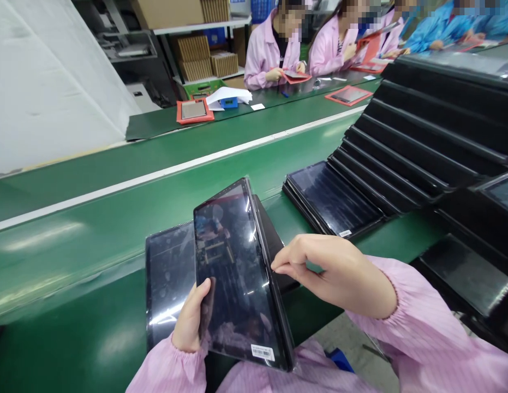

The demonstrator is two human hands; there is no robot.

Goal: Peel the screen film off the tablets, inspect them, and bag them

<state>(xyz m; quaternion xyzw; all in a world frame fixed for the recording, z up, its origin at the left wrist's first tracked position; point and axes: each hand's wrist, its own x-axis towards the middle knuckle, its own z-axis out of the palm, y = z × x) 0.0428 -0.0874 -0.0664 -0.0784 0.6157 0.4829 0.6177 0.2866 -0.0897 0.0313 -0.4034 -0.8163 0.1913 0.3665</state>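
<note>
My left hand (192, 314) holds a glossy black tablet-like screen panel (233, 273) by its left edge, thumb on the front glass. The panel is tilted up and carries a white barcode label (262, 352) near its lower edge. At the panel's right edge is my right hand (331, 267), thumb and forefinger pinched together. Whether a thin film or the edge itself is between those fingertips I cannot make out. Behind the held panel lies another dark screen panel (167, 278) on the green work surface, and a black flat piece (268, 229) sticks out to the right.
A small stack of screen panels (335, 196) lies to the right, beside a leaning row of black panels (425, 125). Across the green conveyor belt (114, 213), people in pink and blue smocks handle red-framed panels. One red-framed panel (195, 111) lies near white papers (229, 95).
</note>
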